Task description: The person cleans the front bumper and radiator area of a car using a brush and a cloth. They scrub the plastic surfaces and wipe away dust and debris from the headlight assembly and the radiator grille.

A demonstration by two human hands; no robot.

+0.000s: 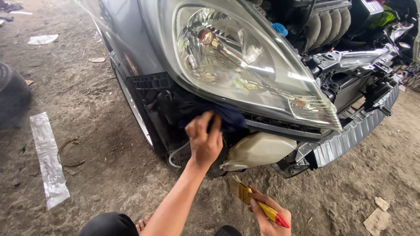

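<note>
The floor (pixel 87 109) is bare dirt, grey-brown and dusty. A long strip of clear shiny plastic (pixel 48 159) lies flat on it at the left. Just beside the strip sits a thin bent loop of rusty wire (pixel 69 152). A dark tyre (pixel 12 91) rests at the far left edge. Farther back lie a white scrap of paper (pixel 43 39) and a small flat brown bit (pixel 97 60). At the bottom right corner are two torn pieces of cardboard (pixel 377 216), close together. Little stones and crumbs are scattered about.
</note>
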